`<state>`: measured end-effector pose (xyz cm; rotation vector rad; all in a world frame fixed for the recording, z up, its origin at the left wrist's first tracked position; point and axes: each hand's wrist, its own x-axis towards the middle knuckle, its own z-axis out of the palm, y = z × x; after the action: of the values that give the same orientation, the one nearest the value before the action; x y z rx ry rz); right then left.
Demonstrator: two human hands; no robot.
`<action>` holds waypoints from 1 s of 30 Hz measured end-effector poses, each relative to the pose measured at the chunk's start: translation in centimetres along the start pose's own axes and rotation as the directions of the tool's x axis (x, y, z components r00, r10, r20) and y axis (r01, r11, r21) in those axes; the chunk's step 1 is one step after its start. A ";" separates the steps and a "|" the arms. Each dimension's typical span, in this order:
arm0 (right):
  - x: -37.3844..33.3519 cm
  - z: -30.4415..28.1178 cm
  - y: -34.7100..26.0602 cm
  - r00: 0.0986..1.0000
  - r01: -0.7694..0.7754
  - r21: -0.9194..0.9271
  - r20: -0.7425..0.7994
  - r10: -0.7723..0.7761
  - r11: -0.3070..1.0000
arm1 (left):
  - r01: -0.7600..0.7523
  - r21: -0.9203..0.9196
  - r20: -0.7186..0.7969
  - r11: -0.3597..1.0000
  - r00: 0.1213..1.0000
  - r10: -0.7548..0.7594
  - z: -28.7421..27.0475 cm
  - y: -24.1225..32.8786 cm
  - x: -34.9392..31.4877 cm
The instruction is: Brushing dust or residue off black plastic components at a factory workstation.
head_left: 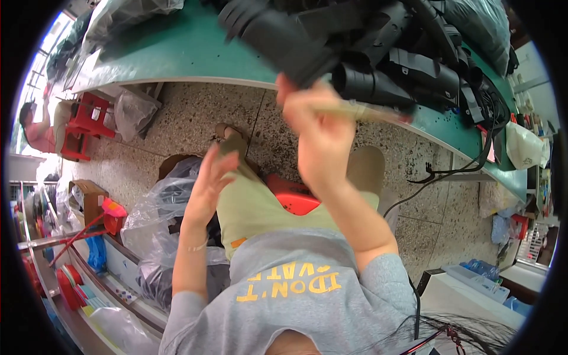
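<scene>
At twelve o'clock from the middle of the view, a black ribbed tube-shaped plastic part (278, 44) juts over the smooth green table (171, 59), its near end at the fingertips of the right hand (322, 118). That hand is curled round a slim yellowish tool (373, 110) pointing to three o'clock; motion blur leaves it unclear how firmly it grips the part. The left hand (212, 177), at nine o'clock, is loosely spread and empty, so a one-handed hold could let the part slip past the table's edge to the speckled stone floor (426, 204). Swung toward one o'clock, it might knock the heaped glossy, curved black plastic parts (423, 74).
</scene>
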<state>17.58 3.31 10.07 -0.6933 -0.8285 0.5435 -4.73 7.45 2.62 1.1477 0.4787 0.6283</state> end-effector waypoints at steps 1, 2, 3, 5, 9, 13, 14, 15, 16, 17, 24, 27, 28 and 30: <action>-2.8 0.4 -0.6 0.982 -0.188 0.034 -0.029 0.189 0.982 | -0.144 -0.254 0.027 0.956 0.987 0.156 2.7 1.2 2.2; -6.1 -0.4 -0.1 0.948 -0.318 -0.048 -0.044 0.316 0.947 | -0.195 -0.361 0.023 0.912 0.976 0.218 3.8 1.4 3.7; -8.2 -1.4 0.3 0.931 -0.354 -0.114 0.047 0.361 0.928 | -0.240 -0.462 0.012 0.854 0.961 0.277 4.4 1.4 4.7; -10.7 -3.8 0.2 0.679 -0.653 -0.296 0.178 0.712 0.697 | -0.071 -0.541 -0.150 0.838 0.989 -0.014 3.6 -0.2 5.4; -10.4 -7.1 0.6 0.746 -0.611 -0.335 0.060 0.664 0.717 | 0.044 -0.580 -0.190 0.813 0.964 -0.188 4.6 -2.1 6.1; -7.7 -6.8 1.8 0.798 -0.525 -0.386 0.086 0.597 0.758 | 0.012 -0.688 -0.102 0.725 0.988 -0.112 4.7 -0.5 8.2; -7.0 -6.6 1.5 0.865 -0.345 -0.515 0.150 0.479 0.784 | -0.017 -0.691 -0.117 0.723 0.989 -0.088 5.6 0.7 8.6; -6.7 -6.2 1.4 0.902 -0.150 -0.616 0.234 0.362 0.773 | -0.018 -0.690 -0.119 0.723 0.989 -0.089 5.4 0.6 8.6; -7.0 -6.1 1.4 0.905 -0.055 -0.645 0.291 0.312 0.762 | -0.011 -0.591 -0.193 0.806 0.973 -0.128 5.0 0.3 8.5; -7.5 -6.2 1.4 0.899 -0.069 -0.648 0.289 0.329 0.758 | 0.008 -0.483 -0.270 0.876 0.950 -0.158 4.7 -0.1 8.4; -9.0 -8.0 0.8 0.925 -0.360 -0.406 -0.041 0.377 0.840 | 0.245 -0.378 -0.451 0.893 0.794 -0.409 6.2 -3.7 2.0; -10.0 -7.1 1.2 0.966 -0.112 -0.666 0.100 0.237 0.738 | 0.327 -0.475 -0.372 0.817 0.767 -0.523 7.0 -4.4 0.1; -10.3 -6.8 1.4 0.973 -0.038 -0.693 0.138 0.185 0.720 | 0.328 -0.481 -0.370 0.813 0.765 -0.527 7.1 -4.6 -0.1; -10.8 -7.0 2.0 0.972 -0.018 -0.715 0.152 0.181 0.698 | 0.367 -0.463 -0.346 0.806 0.763 -0.546 7.2 -4.8 -0.5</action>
<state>16.75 -5.02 0.06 -1.4275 -1.2286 0.3829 0.58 0.89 0.59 0.4650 0.9841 0.5172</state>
